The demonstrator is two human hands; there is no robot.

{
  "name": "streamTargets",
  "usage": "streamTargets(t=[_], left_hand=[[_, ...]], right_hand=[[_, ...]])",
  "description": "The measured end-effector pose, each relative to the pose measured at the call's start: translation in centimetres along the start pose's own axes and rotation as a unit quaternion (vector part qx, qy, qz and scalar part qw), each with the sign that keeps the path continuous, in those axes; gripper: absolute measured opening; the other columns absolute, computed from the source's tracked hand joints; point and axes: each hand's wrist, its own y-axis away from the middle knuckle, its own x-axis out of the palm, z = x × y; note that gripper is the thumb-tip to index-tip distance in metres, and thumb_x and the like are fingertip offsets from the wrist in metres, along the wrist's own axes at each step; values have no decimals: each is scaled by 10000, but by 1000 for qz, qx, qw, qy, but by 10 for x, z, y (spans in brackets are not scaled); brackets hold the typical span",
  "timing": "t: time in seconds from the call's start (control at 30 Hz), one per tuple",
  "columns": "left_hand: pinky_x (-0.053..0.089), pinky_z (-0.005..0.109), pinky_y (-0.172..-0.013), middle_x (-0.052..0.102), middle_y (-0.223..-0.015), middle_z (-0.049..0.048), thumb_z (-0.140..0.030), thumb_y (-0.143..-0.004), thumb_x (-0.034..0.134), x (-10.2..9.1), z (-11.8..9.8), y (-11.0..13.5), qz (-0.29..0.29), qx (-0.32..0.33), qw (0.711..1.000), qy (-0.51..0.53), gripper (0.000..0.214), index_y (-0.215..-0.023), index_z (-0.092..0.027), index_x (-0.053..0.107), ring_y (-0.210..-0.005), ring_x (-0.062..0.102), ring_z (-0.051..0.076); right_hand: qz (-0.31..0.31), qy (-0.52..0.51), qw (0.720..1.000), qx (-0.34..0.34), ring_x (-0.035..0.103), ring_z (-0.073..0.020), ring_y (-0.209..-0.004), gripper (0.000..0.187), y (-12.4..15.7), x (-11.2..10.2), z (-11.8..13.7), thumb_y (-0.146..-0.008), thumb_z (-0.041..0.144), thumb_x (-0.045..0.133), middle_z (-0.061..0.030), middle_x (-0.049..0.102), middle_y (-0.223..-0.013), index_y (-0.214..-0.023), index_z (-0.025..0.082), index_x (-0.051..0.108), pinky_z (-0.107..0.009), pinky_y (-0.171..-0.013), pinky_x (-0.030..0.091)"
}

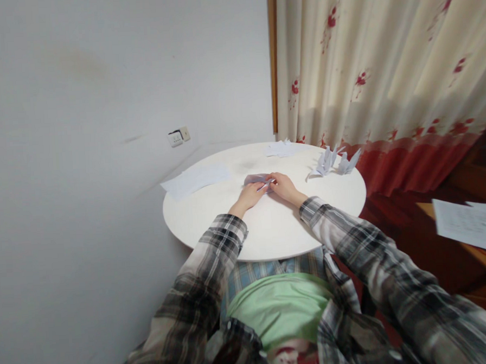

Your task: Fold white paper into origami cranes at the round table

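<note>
A partly folded piece of white paper point(256, 178) lies near the middle of the round white table point(212, 221). Both my hands are on it, close together. My left hand point(251, 195) is closed on its near left side, with the fingertips at the paper's fold. At the right side, my right hand point(283, 185) pinches the same paper between thumb and fingers. Part of the paper is hidden behind my fingers, so its exact folded shape cannot be made out.
Flat white sheets point(198, 180) lie at the table's left edge. Folded paper cranes point(326, 161) stand at the right, and more paper pieces point(281, 148) lie at the back. A wall point(106, 211) borders the left; a flowered curtain point(366, 50) hangs behind. Papers point(465, 224) rest on wooden furniture at right.
</note>
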Motion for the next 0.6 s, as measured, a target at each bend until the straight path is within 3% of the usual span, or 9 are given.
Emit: streamTargets(t=[0.23,0.6], left_hand=[[389,317,-964,653,-1130,68,-387,-901,352,4,6,-2,-4,17,1000,23,410,-1069,-168,655,-1045,573,192],[393,337,-959,657,-1113,71,-400,-896,353,9,12,-4,-12,20,999,27,411,-1058,-176,657,-1039,572,204]], right_hand=[[-2,-1,1000,9,593,-162,-891,421,-1,3,-2,-746,77,455,-101,625,-1132,-1143,120,587,-297,-879,444],[17,16,1000,10,580,-162,-999,428,-1,2,1,-752,69,448,-101,609,-1173,-1152,121,593,-286,-939,421]])
